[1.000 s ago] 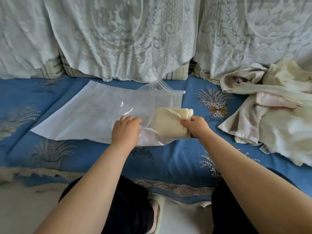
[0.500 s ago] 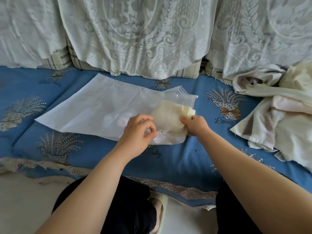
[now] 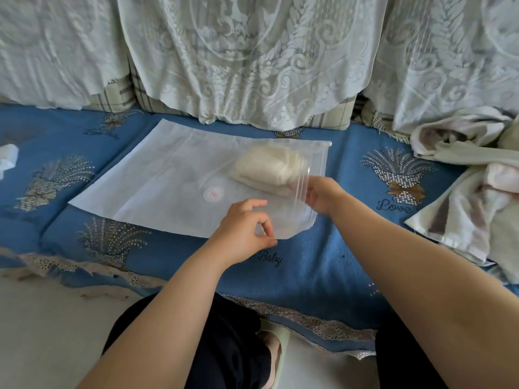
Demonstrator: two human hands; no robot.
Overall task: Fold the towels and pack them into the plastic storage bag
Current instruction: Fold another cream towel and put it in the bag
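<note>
One blue embroidered sofa cover carries the translucent plastic storage bag; inside lies the folded cream towel. Right hand fingers pinch the bag's mouth; left hand fingers curl, pinching its near edge.

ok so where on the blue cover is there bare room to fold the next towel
Bare blue cover lies between the plastic bag's mouth and the heap of unfolded towels. A narrower strip runs along the front lace edge, left of the left hand. The right end is crowded by the heap.
</note>
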